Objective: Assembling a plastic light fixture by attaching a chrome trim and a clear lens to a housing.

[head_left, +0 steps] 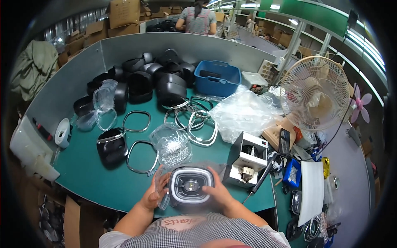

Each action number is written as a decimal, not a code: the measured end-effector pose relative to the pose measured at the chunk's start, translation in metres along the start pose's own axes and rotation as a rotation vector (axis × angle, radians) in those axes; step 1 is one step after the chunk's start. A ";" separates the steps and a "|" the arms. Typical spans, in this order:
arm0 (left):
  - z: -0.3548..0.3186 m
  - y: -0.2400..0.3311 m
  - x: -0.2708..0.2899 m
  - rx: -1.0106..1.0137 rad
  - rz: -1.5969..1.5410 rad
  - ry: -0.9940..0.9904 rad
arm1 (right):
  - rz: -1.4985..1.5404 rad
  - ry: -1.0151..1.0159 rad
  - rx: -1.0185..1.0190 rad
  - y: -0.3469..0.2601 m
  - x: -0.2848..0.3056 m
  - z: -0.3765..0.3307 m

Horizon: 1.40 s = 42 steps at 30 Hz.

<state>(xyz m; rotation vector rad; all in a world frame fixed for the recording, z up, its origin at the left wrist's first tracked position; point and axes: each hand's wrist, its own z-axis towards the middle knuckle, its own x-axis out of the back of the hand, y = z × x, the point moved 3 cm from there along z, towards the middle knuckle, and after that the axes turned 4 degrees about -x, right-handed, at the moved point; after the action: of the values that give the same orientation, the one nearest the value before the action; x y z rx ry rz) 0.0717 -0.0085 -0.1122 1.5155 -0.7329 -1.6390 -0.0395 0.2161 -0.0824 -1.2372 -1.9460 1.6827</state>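
Observation:
A black rounded-square housing (174,199) with a pale inner rim is held close in front of me at the table's near edge. Looking into its opening, I see a small metal part in the middle. My right hand (218,191) grips the housing's right side, thumb on the rim. On the other side, my left hand (155,193) has its fingers curled round a clear plastic cover (161,201), against the housing's left side. Just beyond lies a clear bag of small metal pieces (173,151), with a chrome ring frame (128,159) to its left.
Black housings (171,89) are piled at the back, near a blue bin (218,84). Several chrome rings (202,142) lie mid-table. A white-and-black machine (247,161), an electric screwdriver (264,173) and a fan (316,93) stand right. A person (198,20) is beyond the partition.

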 end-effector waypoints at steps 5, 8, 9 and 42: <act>0.003 0.000 0.003 -0.055 -0.014 -0.015 | 0.142 -0.005 0.045 -0.003 0.000 0.006; 0.001 0.001 0.001 -0.043 0.010 -0.055 | 0.176 -0.005 0.060 -0.004 -0.004 0.002; -0.002 0.002 -0.001 -0.047 0.013 -0.045 | 0.187 0.002 0.052 -0.006 -0.007 -0.001; 0.039 0.048 -0.113 -0.253 1.669 -0.403 | 0.032 -0.034 0.190 0.027 0.024 0.023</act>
<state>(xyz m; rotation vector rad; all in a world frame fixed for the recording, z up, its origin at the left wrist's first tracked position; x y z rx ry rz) 0.0402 0.0573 -0.0055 0.0373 -1.3603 -0.5942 -0.0586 0.2173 -0.1207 -1.1819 -1.7456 1.8666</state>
